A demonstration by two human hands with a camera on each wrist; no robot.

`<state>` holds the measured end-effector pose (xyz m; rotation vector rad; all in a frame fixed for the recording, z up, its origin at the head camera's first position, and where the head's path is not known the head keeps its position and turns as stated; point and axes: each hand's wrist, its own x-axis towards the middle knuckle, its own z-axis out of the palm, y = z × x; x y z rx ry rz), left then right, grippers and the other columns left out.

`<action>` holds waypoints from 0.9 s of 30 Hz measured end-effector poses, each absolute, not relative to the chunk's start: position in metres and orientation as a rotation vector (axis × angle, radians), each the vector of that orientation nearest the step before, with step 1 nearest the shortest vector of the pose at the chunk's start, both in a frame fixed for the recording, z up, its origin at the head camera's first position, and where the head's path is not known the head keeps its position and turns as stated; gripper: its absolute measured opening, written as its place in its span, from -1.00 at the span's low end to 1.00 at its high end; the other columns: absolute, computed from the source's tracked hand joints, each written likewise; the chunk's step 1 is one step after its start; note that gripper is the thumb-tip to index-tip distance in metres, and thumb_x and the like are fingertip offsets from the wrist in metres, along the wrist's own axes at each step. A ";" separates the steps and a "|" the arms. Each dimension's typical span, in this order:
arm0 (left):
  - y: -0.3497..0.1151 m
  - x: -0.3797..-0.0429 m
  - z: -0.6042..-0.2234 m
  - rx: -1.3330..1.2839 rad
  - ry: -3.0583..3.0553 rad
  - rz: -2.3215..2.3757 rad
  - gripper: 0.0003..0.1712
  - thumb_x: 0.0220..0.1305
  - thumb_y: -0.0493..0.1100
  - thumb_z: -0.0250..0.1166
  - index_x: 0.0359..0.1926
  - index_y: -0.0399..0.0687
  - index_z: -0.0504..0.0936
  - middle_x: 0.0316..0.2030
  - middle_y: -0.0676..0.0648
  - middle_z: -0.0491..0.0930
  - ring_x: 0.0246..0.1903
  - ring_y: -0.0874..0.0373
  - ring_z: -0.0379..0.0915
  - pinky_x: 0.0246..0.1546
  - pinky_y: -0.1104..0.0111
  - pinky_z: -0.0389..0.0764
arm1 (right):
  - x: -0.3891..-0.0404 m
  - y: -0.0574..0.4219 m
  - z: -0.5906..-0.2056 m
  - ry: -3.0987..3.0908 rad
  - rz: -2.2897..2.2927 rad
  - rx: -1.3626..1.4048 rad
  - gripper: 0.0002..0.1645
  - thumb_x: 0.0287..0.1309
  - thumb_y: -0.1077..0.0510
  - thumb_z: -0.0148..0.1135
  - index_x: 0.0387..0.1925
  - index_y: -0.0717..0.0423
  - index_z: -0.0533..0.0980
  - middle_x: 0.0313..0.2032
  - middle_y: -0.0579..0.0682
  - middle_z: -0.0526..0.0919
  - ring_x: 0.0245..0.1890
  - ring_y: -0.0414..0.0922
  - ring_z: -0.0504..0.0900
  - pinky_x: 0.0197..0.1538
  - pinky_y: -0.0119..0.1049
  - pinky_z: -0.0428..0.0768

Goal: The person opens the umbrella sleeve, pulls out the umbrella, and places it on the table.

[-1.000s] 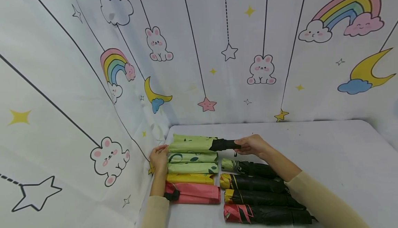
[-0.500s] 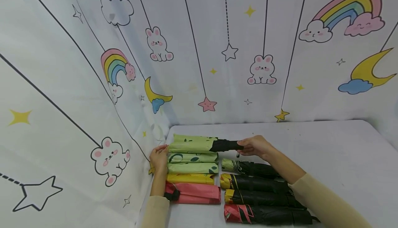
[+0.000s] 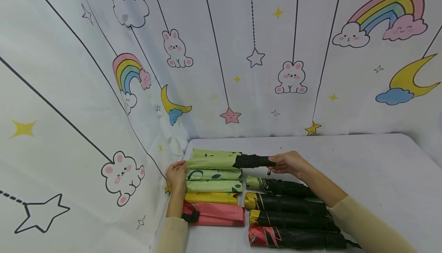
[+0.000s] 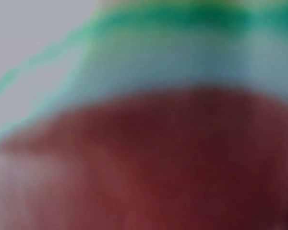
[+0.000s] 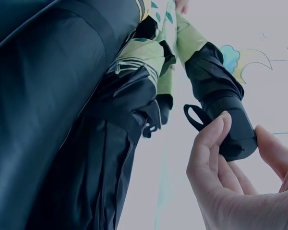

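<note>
A folding umbrella (image 3: 253, 161), its black part showing, juts rightward from a light green sleeve (image 3: 211, 163) at the back left of the table. My left hand (image 3: 177, 175) pinches the sleeve's left end. At the other end, my right hand (image 3: 291, 164) grips the umbrella's tip. The right wrist view shows the thumb and fingers pinching its black handle (image 5: 233, 127), from which a small wrist loop (image 5: 196, 117) hangs. Most of the left wrist view is a blurred reddish shape with a green band above.
More green sleeves (image 3: 214, 186), a yellow sleeve (image 3: 210, 198) and a pink sleeve (image 3: 222, 214) lie stacked toward me on the left. Several folded umbrellas (image 3: 290, 219) lie in a row beneath my right forearm. A printed curtain (image 3: 207, 53) stands along the table's back and left sides.
My right hand has moved a little to the right, and more of the black umbrella shows beyond the green sleeve. The left hand and sleeve have stayed in place.
</note>
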<state>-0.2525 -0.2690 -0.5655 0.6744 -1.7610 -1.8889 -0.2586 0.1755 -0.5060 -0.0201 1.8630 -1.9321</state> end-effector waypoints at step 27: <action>-0.279 -0.247 -0.565 0.685 -1.807 -1.861 -0.69 0.28 -0.41 0.44 0.03 -0.42 0.64 -0.02 -0.33 0.73 -0.14 0.11 0.73 -0.27 0.54 0.66 | -0.249 0.205 -0.504 1.859 -1.921 -0.101 -0.30 0.39 0.10 0.37 0.29 0.55 0.39 -0.06 0.22 0.78 -0.06 0.05 0.81 0.13 -0.02 0.72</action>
